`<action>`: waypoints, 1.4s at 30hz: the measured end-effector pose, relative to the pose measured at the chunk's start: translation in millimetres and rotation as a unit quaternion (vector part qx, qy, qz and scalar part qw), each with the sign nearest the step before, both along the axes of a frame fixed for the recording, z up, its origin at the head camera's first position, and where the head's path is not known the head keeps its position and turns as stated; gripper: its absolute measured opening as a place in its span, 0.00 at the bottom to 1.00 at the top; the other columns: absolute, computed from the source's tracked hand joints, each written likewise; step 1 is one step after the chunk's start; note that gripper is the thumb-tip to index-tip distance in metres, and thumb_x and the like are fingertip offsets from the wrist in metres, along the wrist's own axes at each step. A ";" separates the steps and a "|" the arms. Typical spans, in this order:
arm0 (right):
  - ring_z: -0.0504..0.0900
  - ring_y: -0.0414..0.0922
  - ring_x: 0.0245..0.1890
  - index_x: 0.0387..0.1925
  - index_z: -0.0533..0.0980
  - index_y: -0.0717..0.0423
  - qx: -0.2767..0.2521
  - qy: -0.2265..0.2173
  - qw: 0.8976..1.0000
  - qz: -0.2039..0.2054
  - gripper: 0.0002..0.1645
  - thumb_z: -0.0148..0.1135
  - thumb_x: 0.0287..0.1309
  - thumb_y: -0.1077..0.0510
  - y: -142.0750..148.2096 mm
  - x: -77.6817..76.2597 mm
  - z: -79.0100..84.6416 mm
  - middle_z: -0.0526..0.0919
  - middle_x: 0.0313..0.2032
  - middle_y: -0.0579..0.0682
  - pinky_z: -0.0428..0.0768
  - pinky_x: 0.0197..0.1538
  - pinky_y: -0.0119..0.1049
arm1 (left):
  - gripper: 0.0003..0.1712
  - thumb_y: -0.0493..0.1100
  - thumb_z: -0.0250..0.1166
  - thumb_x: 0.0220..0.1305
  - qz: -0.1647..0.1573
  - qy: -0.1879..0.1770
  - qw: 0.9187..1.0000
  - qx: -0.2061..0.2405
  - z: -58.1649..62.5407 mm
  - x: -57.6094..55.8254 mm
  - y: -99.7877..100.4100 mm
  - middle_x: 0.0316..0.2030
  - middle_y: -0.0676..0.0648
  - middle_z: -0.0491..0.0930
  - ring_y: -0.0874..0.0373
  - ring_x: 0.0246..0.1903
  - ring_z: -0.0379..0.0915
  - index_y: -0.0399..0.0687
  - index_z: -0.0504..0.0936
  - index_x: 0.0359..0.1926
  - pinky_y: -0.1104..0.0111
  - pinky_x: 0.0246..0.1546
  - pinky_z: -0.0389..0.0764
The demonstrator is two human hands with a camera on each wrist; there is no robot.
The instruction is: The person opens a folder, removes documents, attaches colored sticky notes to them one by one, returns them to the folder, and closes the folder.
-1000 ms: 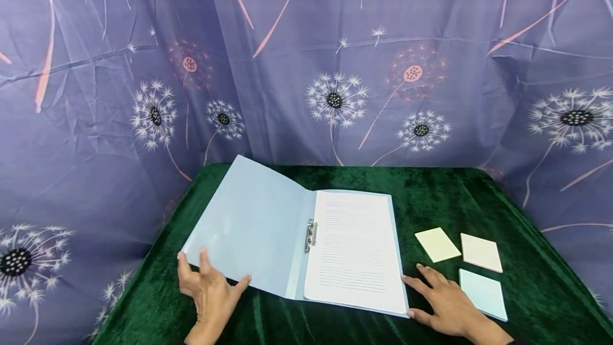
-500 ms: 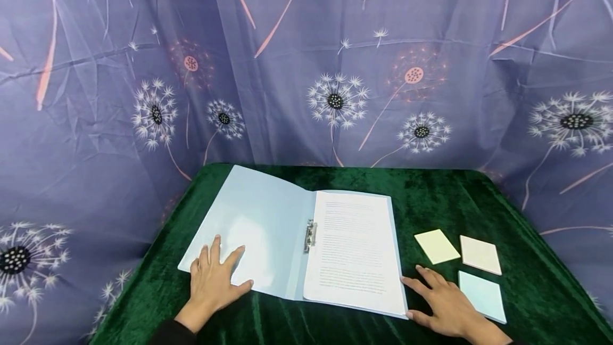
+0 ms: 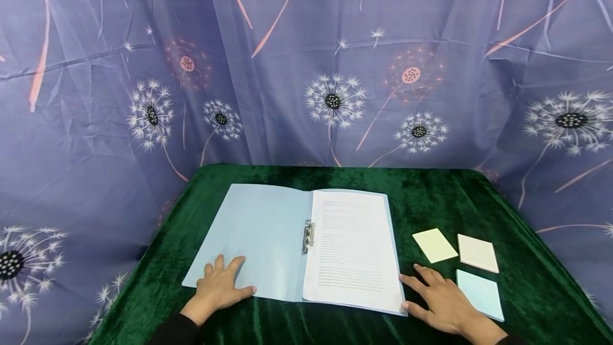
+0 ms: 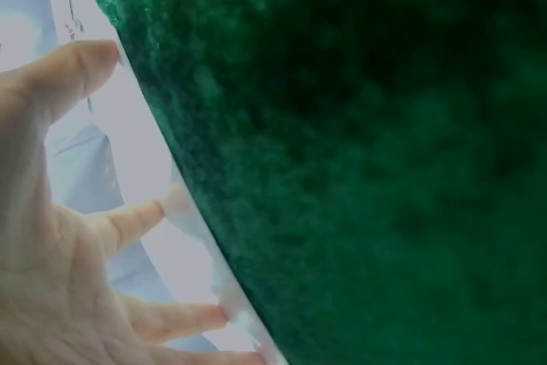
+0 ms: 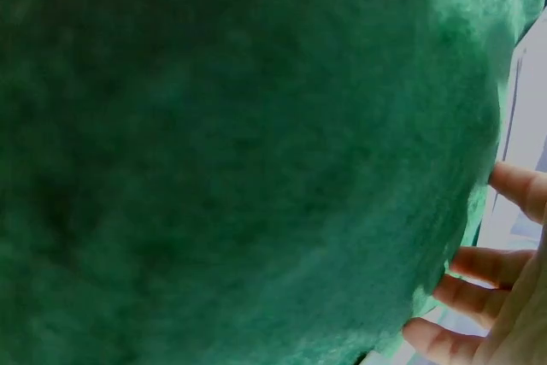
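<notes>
A light blue folder (image 3: 258,228) lies spread open on the green velvet cloth, its left cover flat. On its right side sits a stack of printed paper (image 3: 354,249), beside a metal clip (image 3: 308,236) at the spine. My left hand (image 3: 217,289) rests with spread fingers on the near edge of the left cover; the left wrist view shows its fingertips (image 4: 209,318) on that cover. At the folder's lower right corner, my right hand (image 3: 442,300) lies with fingers extended, thumb and index fingertip right at the folder's edge, the others on the cloth.
Right of the folder lie three sticky note pads: a yellow one (image 3: 435,245), a cream one (image 3: 478,253) and a light blue one (image 3: 480,294) close by my right hand. A purple dandelion-print curtain (image 3: 287,68) hangs behind the green-covered table (image 3: 431,190).
The folder's left cover has come down from a raised tilt to lie flat. My left hand has gone from the cover's edge to resting on top of it. My right hand has stayed put.
</notes>
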State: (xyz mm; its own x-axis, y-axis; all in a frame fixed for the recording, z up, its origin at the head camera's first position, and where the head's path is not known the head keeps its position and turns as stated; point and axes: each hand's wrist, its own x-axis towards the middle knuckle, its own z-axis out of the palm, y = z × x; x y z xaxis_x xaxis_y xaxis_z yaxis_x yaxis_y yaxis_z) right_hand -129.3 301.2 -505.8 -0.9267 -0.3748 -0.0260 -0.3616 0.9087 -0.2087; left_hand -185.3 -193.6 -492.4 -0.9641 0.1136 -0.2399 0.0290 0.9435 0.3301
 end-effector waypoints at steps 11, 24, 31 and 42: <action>0.75 0.62 0.52 0.56 0.76 0.50 0.044 0.002 0.999 -0.019 0.41 0.55 0.53 0.25 -8.7 -6.9 3.6 0.75 0.54 0.63 0.71 0.46 0.64 | 0.47 0.68 0.72 0.44 -0.021 0.017 0.999 -0.029 5.5 -2.2 7.3 0.49 0.33 0.67 0.37 0.42 0.64 0.47 0.74 0.61 0.43 0.34 0.68; 0.71 0.59 0.59 0.69 0.66 0.39 -0.010 0.150 0.981 0.126 0.43 0.71 0.52 0.46 -8.8 -5.7 -3.4 0.65 0.66 0.63 0.76 0.45 0.56 | 0.47 0.58 0.78 0.41 -0.080 0.039 0.996 -0.025 15.2 -10.3 22.6 0.44 0.35 0.71 0.42 0.37 0.69 0.36 0.73 0.58 0.47 0.33 0.72; 0.76 0.57 0.54 0.65 0.71 0.41 -0.021 0.097 0.982 0.161 0.31 0.64 0.61 0.49 -6.7 -8.1 -1.2 0.72 0.60 0.62 0.77 0.40 0.53 | 0.43 0.55 0.79 0.39 -0.129 0.063 0.989 -0.028 18.7 -16.4 33.8 0.42 0.40 0.69 0.47 0.38 0.66 0.36 0.77 0.54 0.50 0.35 0.71; 0.75 0.58 0.55 0.64 0.72 0.40 -0.031 0.066 0.986 0.152 0.30 0.65 0.59 0.50 -8.5 -5.4 -1.9 0.72 0.61 0.62 0.77 0.40 0.55 | 0.43 0.50 0.79 0.40 -0.154 0.050 0.987 0.002 20.0 -29.6 56.7 0.43 0.38 0.70 0.48 0.36 0.65 0.40 0.76 0.58 0.53 0.35 0.73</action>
